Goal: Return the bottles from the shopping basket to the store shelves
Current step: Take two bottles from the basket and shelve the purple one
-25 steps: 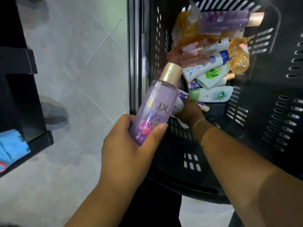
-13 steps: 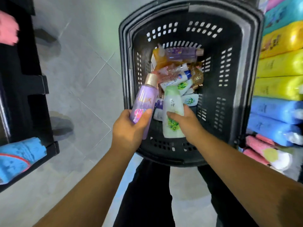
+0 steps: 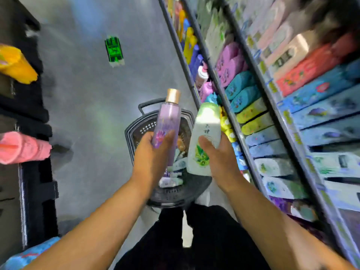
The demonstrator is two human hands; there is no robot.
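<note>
Since half a second ago: both hands are rising clear of the shopping basket (image 3: 130,131), which is now sitting low beneath them, and the store shelves (image 3: 236,124) are swinging in to fill the right of the view.
Left hand (image 3: 153,152): its fingers are wrapping the lower half of the purple bottle (image 3: 168,121), thumb lying across the front.
Purple bottle axis: running toward 12 o'clock, gold cap at the far end.
Right hand (image 3: 220,160): its fingers are gripping the white-and-green bottle (image 3: 204,137) round its body.
White-and-green bottle axis: pointing between 12 and 1 o'clock, cap up.
Shelves from the hands: lying at about 3 o'clock; the right hand is nearer, its bottle just beside the shelf rail, and that bottle is standing between the purple one and the shelves.
Basket contents: more bottles (image 3: 170,181) are lying inside, at 6 o'clock of the hands.
Likely next: the right hand is probably going in first.
</note>
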